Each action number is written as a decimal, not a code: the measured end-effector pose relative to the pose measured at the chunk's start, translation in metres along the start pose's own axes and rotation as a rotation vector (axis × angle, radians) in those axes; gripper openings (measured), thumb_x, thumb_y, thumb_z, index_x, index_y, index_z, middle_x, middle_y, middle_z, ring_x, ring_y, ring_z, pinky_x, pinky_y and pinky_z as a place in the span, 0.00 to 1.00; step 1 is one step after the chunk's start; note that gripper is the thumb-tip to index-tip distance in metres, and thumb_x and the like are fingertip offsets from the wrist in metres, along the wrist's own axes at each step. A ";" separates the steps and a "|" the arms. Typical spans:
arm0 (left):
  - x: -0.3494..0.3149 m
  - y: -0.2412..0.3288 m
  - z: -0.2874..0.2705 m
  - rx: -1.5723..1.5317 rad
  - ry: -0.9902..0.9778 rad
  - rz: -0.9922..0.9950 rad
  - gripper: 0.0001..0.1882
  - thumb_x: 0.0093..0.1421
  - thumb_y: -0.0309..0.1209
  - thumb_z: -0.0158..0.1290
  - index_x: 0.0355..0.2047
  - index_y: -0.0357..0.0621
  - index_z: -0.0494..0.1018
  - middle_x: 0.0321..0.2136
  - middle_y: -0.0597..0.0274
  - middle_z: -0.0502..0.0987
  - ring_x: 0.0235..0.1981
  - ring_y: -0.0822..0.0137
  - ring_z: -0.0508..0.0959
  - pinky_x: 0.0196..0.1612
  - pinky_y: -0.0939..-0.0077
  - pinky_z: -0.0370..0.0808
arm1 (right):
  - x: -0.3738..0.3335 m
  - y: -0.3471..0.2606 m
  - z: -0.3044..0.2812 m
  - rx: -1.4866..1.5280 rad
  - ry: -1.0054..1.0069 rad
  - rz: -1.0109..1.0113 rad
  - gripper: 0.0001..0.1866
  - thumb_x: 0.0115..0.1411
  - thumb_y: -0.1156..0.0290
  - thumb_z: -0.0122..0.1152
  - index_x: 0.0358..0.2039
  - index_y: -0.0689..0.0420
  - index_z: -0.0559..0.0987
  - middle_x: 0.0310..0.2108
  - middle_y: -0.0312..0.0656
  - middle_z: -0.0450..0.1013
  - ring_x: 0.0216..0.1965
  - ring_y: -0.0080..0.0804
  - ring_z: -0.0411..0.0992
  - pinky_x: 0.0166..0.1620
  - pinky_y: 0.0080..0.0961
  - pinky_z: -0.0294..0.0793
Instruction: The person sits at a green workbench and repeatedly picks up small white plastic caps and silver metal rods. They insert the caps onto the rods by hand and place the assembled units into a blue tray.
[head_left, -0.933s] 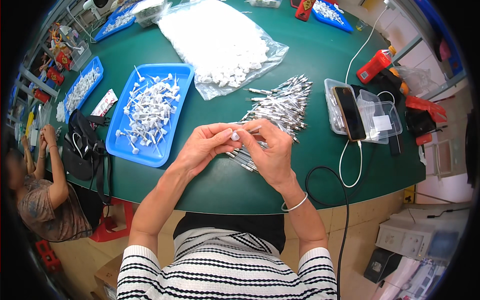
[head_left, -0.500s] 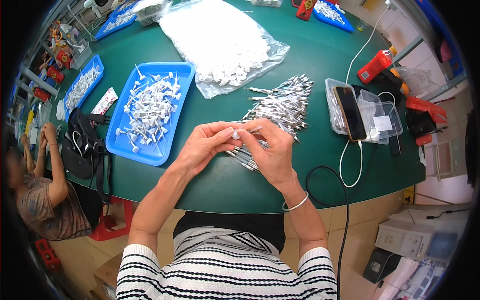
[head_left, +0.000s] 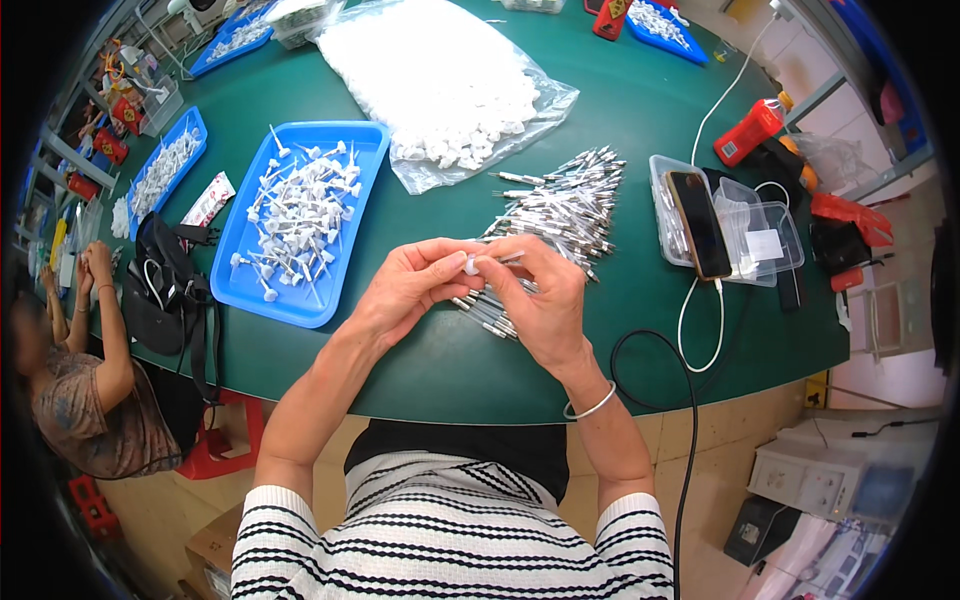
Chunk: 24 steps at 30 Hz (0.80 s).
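My left hand [head_left: 412, 290] and my right hand [head_left: 540, 300] meet above the near side of the green table [head_left: 640, 130]. Between their fingertips they pinch a small white cap [head_left: 470, 264] and a thin metal pin [head_left: 505, 260], held together. Just beyond and under my hands lies a heap of metal pins [head_left: 565, 210]. To the left stands a blue tray [head_left: 255, 285] with several finished white-capped pins [head_left: 300, 210]. A clear bag of white caps [head_left: 440, 80] lies farther back.
A clear box [head_left: 745, 235] with a phone [head_left: 697, 222] on it stands at the right, with a white cable [head_left: 700, 330] and a black cable [head_left: 660, 345] near the edge. A black bag [head_left: 165, 290] lies at the left edge. Another person [head_left: 80, 390] sits at left.
My hands stay in the same place over the table; the fingers have only shifted slightly on the cap and pin.
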<state>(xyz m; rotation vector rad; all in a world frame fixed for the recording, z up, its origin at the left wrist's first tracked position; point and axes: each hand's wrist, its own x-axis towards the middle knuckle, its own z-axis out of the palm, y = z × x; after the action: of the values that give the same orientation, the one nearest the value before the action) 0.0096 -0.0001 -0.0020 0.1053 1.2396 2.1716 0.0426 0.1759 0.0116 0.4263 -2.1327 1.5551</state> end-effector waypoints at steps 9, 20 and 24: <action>0.000 0.001 0.000 0.000 -0.015 -0.005 0.15 0.63 0.29 0.51 0.47 0.33 0.73 0.37 0.58 0.79 0.37 0.73 0.80 0.41 0.84 0.79 | 0.000 0.001 0.001 0.010 0.022 -0.020 0.05 0.53 0.79 0.64 0.30 0.60 0.77 0.26 0.41 0.74 0.24 0.30 0.76 0.26 0.23 0.74; 0.000 0.000 -0.002 0.002 -0.007 -0.021 0.15 0.63 0.29 0.51 0.48 0.33 0.72 0.36 0.57 0.79 0.37 0.71 0.80 0.41 0.83 0.80 | -0.001 0.002 0.002 0.004 0.013 -0.036 0.06 0.52 0.81 0.63 0.31 0.59 0.77 0.26 0.41 0.75 0.24 0.31 0.75 0.27 0.23 0.73; 0.000 -0.001 -0.002 -0.010 0.013 -0.028 0.16 0.63 0.29 0.52 0.48 0.32 0.72 0.35 0.57 0.79 0.36 0.71 0.80 0.41 0.83 0.80 | 0.000 0.000 0.001 -0.006 0.009 -0.055 0.06 0.52 0.81 0.62 0.32 0.59 0.78 0.27 0.41 0.75 0.24 0.31 0.75 0.27 0.23 0.73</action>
<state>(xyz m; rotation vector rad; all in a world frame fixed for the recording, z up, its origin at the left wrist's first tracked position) 0.0088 -0.0013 -0.0038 0.0697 1.2303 2.1578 0.0424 0.1753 0.0117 0.4713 -2.1004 1.5171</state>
